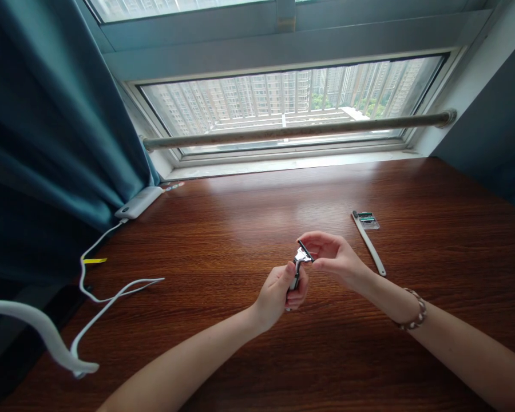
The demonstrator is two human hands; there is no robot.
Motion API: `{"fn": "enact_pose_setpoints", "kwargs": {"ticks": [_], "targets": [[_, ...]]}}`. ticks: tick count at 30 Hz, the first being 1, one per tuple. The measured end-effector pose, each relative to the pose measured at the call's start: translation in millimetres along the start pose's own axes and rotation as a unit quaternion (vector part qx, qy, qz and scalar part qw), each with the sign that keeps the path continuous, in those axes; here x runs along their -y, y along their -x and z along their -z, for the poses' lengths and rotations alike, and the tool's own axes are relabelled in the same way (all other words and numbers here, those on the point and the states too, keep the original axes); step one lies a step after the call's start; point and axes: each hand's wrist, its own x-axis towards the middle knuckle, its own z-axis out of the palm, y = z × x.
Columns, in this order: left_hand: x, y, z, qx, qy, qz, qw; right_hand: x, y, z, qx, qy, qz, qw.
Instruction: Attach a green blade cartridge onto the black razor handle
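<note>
Over the middle of the table, my left hand [278,292] is closed round the dark and silver handle of a razor [299,264], which tilts with its head up. My right hand [332,257] comes in from the right, its thumb and fingers pinching the razor's black head [305,250] at its two ends. The palm of the left hand hides the lower handle. To the right of my hands lies a clear blade pack [371,222] with green and dark strips, beside a white, curved handle [369,246] with a grey tip.
A white power strip [139,203] lies at the back left by the blue curtain [68,114]. White cables [107,300] loop over the left side of the brown wooden table [223,229], near a yellow strip [95,261]. A metal bar [300,130] crosses the window behind.
</note>
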Motion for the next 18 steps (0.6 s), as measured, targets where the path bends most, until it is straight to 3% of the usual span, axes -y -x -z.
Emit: {"fn": "enact_pose_setpoints", "kwargs": {"ticks": [8,18], "targets": [[1,-1,0.6,0.026,0.001,-0.009,1.000,3,3,5,0.024,0.023,-0.020,0.999],[8,-2,6.1,0.025,-0.003,-0.005,1.000,-13,5,7,0.016,-0.075,-0.045,0.996]]}}
